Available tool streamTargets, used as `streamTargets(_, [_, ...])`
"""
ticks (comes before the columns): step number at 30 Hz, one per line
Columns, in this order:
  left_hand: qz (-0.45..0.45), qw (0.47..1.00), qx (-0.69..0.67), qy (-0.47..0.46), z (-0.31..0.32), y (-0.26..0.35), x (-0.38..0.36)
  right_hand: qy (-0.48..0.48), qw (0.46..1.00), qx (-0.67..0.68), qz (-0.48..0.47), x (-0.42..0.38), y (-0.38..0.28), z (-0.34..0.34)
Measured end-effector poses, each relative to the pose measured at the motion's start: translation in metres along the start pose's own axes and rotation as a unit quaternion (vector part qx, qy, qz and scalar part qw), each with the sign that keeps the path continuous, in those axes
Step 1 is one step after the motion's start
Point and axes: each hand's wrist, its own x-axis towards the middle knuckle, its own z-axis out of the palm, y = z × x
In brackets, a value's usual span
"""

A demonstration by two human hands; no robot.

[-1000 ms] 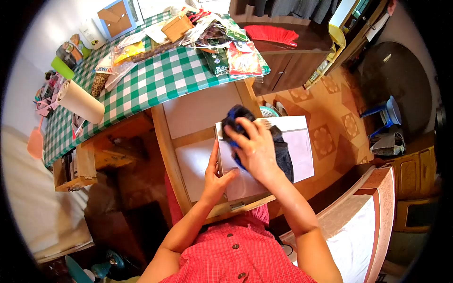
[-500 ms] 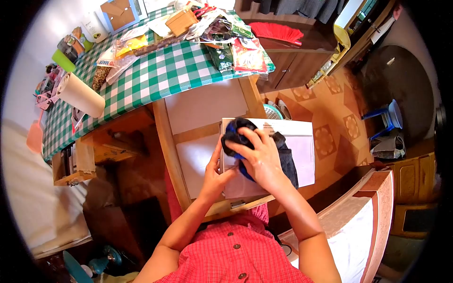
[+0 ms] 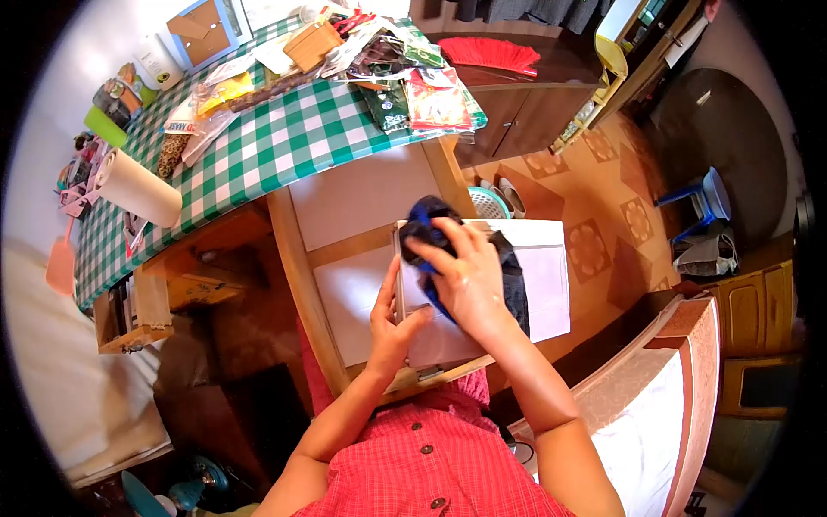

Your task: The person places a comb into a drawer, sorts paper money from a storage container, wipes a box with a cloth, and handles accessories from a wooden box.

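The cloth point(image 3: 422, 222), black and blue, sits bunched under the fingers of the right hand point(image 3: 469, 284) in the head view, against the upper left part of a white box point(image 3: 547, 289). Those fingers are curled over the cloth and clamped on it; the cloth is somewhat blurred. More black fabric point(image 3: 516, 280) shows to the right of the right hand, over the box; whether it is the same piece, I cannot tell. The left hand point(image 3: 392, 332) grips the left edge of the box, its thumb towards the upper face and its other fingers along the side, just below and left of the cloth. Beneath and to the left of both hands' fingers lies an open drawer point(image 3: 303, 284) with a pale lining. Beyond the fingers is the table point(image 3: 284, 159) with its green checked cover, bearing packets point(image 3: 438, 99) and, farther left, a paper roll point(image 3: 142, 189). A basket point(image 3: 489, 203) stands on the floor past the right fingers; a blue stool point(image 3: 713, 196) is well off to their right.
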Motion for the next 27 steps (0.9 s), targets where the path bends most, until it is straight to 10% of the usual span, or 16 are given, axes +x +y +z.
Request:
streamTargets(9, [-0.015, 1.0, -0.011, -0.003, 0.003, 0.003, 0.0, 0.093, 0.945, -0.2, 0.241, -0.052, 0.104, -0.033])
streamTargets(21, [-0.007, 1.0, 0.009, 0.027, -0.001, -0.002, -0.003, -0.007, 1.0, -0.009, 0.019, -0.027, 0.005, -0.007])
streamTargets(27, [-0.032, 0.998, 0.016, 0.056, 0.004, 0.008, -0.004, 0.052, 0.972, -0.126, 0.191, -0.044, 0.097, -0.026])
